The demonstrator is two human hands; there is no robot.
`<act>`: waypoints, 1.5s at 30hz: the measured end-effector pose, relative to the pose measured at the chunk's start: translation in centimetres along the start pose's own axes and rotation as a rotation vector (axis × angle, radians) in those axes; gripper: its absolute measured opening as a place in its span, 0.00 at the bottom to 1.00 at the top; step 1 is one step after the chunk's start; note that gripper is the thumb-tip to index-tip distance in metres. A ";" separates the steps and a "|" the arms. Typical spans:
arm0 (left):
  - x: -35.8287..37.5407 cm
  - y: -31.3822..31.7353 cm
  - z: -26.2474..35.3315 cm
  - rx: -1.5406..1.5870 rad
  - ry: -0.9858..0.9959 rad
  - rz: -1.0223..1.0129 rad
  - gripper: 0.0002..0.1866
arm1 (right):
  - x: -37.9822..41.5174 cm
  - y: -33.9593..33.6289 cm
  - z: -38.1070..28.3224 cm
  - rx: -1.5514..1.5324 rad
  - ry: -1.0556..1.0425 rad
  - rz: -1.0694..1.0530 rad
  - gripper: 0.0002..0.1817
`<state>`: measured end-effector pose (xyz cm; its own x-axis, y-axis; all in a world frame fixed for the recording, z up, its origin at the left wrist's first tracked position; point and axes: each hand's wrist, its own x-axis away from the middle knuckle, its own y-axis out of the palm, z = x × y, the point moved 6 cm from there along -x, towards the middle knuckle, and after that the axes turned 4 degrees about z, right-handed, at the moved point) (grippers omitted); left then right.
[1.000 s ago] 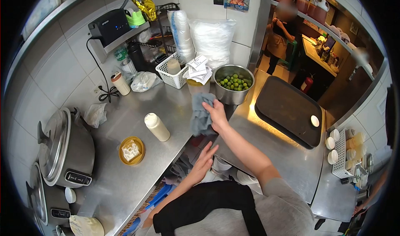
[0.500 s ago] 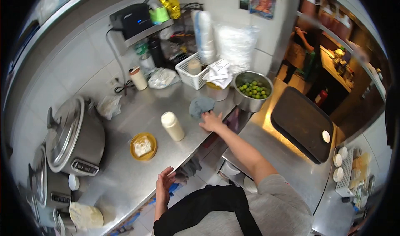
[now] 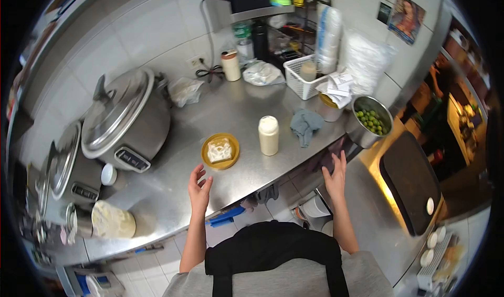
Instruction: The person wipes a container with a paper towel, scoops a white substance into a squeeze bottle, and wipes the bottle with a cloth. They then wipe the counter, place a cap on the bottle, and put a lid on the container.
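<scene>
My left hand (image 3: 199, 190) is raised at the counter's front edge, fingers curved apart and holding nothing. Just beyond it is a yellow lid (image 3: 235, 150) with a white, creamy piece (image 3: 219, 151) lying on it. Right of that, a bottle of white sauce (image 3: 269, 136) stands upright. A crumpled grey-blue cloth (image 3: 306, 125) lies beside the bottle. My right hand (image 3: 335, 176) hovers in front of the counter, fingers spread, empty, and apart from the cloth.
Large rice cookers (image 3: 127, 118) stand at left, near a cream-smeared tub (image 3: 113, 221). A pot of limes (image 3: 370, 123) sits at the right corner, behind a dark tray (image 3: 411, 181). A white basket (image 3: 303, 77) and a capped bottle (image 3: 231, 65) stand along the wall.
My right hand has let go of the cloth and drawn back toward me. My left hand has moved up beside the yellow lid. The view has turned left.
</scene>
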<state>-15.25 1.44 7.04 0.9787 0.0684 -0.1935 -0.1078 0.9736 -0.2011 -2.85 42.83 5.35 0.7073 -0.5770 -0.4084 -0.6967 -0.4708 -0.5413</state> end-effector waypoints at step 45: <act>2.0 -4.0 -3.7 0.222 0.180 0.052 0.35 | 19.4 -0.8 -13.4 0.076 -0.141 -0.257 0.26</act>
<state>-13.51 -3.15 3.96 0.9240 0.0989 -0.3695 -0.0967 0.9950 0.0246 9.82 23.07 7.68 0.8727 -0.3442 -0.3463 -0.4854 -0.5351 -0.6915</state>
